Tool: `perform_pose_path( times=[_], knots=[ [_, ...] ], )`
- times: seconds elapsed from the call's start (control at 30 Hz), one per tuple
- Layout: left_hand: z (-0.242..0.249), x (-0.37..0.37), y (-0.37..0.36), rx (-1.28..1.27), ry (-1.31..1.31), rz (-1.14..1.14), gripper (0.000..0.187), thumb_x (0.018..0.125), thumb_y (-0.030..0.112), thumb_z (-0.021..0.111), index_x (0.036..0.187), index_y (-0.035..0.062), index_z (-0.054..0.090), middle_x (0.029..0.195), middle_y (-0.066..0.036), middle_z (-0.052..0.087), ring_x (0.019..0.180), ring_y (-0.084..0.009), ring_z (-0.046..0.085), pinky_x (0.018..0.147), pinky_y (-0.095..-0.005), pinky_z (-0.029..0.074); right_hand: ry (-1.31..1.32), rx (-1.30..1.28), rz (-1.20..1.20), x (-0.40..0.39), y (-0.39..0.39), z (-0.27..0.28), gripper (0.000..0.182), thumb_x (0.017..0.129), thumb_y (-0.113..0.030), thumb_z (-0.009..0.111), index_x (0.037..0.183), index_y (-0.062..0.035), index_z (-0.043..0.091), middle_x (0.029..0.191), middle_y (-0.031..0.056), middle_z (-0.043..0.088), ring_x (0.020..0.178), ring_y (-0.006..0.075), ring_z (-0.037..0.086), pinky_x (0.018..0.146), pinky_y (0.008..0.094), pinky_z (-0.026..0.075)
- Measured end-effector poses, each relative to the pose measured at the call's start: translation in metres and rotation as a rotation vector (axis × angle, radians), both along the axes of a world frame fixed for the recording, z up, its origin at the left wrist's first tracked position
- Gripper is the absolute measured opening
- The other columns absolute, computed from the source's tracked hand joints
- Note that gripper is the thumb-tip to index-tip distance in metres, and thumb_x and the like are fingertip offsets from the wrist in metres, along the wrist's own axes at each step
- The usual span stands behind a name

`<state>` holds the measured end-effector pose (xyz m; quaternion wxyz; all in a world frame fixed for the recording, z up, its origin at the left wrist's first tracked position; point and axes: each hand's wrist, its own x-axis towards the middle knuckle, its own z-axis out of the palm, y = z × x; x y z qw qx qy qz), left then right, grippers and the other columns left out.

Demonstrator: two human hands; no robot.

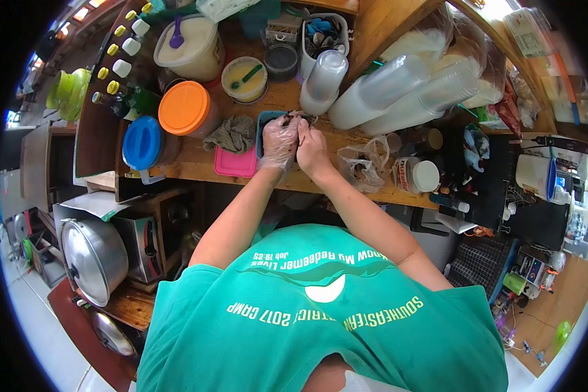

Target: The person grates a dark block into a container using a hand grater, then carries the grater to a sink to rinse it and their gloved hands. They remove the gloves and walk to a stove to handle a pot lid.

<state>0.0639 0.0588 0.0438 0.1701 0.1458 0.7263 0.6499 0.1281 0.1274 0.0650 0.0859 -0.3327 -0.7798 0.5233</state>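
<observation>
My left hand (279,144), in a clear plastic glove with dark smears, is over a blue plastic container (260,130) on the wooden counter. Close against it is my right hand (312,149), which looks bare, its fingers curled in. The fingertips of both hands meet above the container beside some dark stuff. What they pinch is hidden by the fingers. Left of the container lie a pink lid (235,162) and a crumpled grey-green cloth (232,135).
Around the hands stand an orange-lidded tub (184,108), a blue-lidded pitcher (142,144), a tub with a green spoon (244,80) and stacked clear cups (380,91). A plastic bag (363,162) and a Nutella jar (413,175) sit to the right, near the counter's front edge.
</observation>
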Motion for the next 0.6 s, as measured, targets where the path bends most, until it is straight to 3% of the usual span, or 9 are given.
perform_pose_path(
  times=[0.13, 0.2, 0.23, 0.27, 0.33, 0.37, 0.47, 0.53, 0.6],
  knots=[
    [-0.029, -0.004, -0.002, -0.018, -0.04, -0.005, 0.024, 0.087, 0.023, 0.058, 0.095, 0.0044, 0.071, 0.081, -0.019, 0.068, 0.071, -0.0296, 0.066, 0.067, -0.037, 0.049, 0.035, 0.042, 0.022, -0.001, -0.001, 0.0, 0.052, 0.101, -0.031, 0.035, 0.078, 0.0073, 0.06, 0.082, 0.0323, 0.059, 0.081, 0.0505, 0.054, 0.075, 0.0546, 0.04],
    [-0.04, -0.01, -0.003, -0.203, 0.048, 0.112, 0.023, 0.089, 0.02, 0.059, 0.094, 0.0011, 0.07, 0.079, -0.015, 0.069, 0.067, -0.0239, 0.064, 0.066, -0.0338, 0.049, -0.011, 0.012, 0.014, -0.003, -0.001, -0.001, 0.051, 0.101, -0.031, 0.035, 0.077, 0.0073, 0.06, 0.081, 0.0323, 0.059, 0.08, 0.0502, 0.055, 0.075, 0.0544, 0.04],
    [-0.046, -0.014, -0.008, -0.294, -0.014, 0.024, 0.023, 0.089, 0.019, 0.066, 0.099, -0.0012, 0.069, 0.086, -0.006, 0.07, 0.077, -0.0097, 0.06, 0.072, -0.027, 0.049, 0.001, 0.027, 0.028, -0.004, -0.001, -0.002, 0.051, 0.101, -0.03, 0.035, 0.077, 0.0071, 0.06, 0.08, 0.0318, 0.06, 0.079, 0.0497, 0.055, 0.073, 0.0537, 0.04],
    [-0.041, -0.014, -0.011, -0.292, -0.014, 0.03, 0.023, 0.089, 0.019, 0.066, 0.099, -0.0012, 0.069, 0.086, -0.006, 0.07, 0.077, -0.0097, 0.06, 0.072, -0.027, 0.049, 0.015, 0.044, 0.04, -0.006, -0.002, 0.0, 0.051, 0.101, -0.03, 0.035, 0.077, 0.007, 0.061, 0.079, 0.0313, 0.06, 0.078, 0.0493, 0.056, 0.072, 0.0531, 0.041],
    [-0.03, -0.01, -0.008, 0.069, -0.23, -0.027, 0.026, 0.087, 0.022, 0.067, 0.101, -0.0002, 0.069, 0.091, -0.01, 0.071, 0.08, -0.0124, 0.062, 0.075, -0.0279, 0.049, 0.031, 0.021, 0.032, -0.01, -0.005, 0.004, 0.051, 0.101, -0.03, 0.035, 0.076, 0.007, 0.061, 0.078, 0.0307, 0.06, 0.077, 0.0489, 0.056, 0.071, 0.0525, 0.041],
    [-0.032, -0.008, -0.006, 0.077, -0.233, -0.027, 0.026, 0.087, 0.022, 0.067, 0.101, -0.0002, 0.069, 0.091, -0.01, 0.071, 0.08, -0.0124, 0.062, 0.075, -0.0279, 0.049, 0.047, -0.007, 0.021, -0.01, -0.006, 0.007, 0.051, 0.101, -0.03, 0.035, 0.075, 0.0071, 0.061, 0.077, 0.0302, 0.061, 0.076, 0.0485, 0.057, 0.07, 0.052, 0.041],
    [-0.035, -0.012, -0.007, 0.04, -0.132, -0.029, 0.028, 0.088, 0.022, 0.066, 0.104, -0.0002, 0.069, 0.096, -0.011, 0.071, 0.082, -0.0139, 0.062, 0.077, -0.028, 0.049, 0.022, 0.009, 0.032, -0.007, -0.006, 0.011, 0.051, 0.1, -0.03, 0.036, 0.075, 0.0066, 0.062, 0.077, 0.0296, 0.061, 0.076, 0.0479, 0.058, 0.069, 0.0513, 0.042],
    [-0.036, -0.018, -0.01, -0.332, -0.043, -0.078, 0.027, 0.091, 0.019, 0.063, 0.108, -0.0018, 0.067, 0.099, -0.008, 0.069, 0.084, -0.0131, 0.061, 0.078, -0.0271, 0.049, 0.013, 0.018, 0.028, -0.008, -0.008, 0.011, 0.052, 0.1, -0.031, 0.036, 0.075, 0.0066, 0.062, 0.077, 0.03, 0.061, 0.077, 0.0479, 0.058, 0.07, 0.0516, 0.042],
    [-0.037, -0.02, -0.01, -0.314, -0.042, -0.118, 0.025, 0.094, 0.017, 0.06, 0.109, -0.0013, 0.066, 0.102, -0.007, 0.068, 0.086, -0.0135, 0.061, 0.078, -0.0279, 0.049, -0.001, 0.038, 0.018, -0.009, -0.005, 0.006, 0.052, 0.1, -0.031, 0.036, 0.075, 0.0067, 0.062, 0.077, 0.0304, 0.061, 0.077, 0.0478, 0.058, 0.071, 0.0519, 0.042]
  ],
)
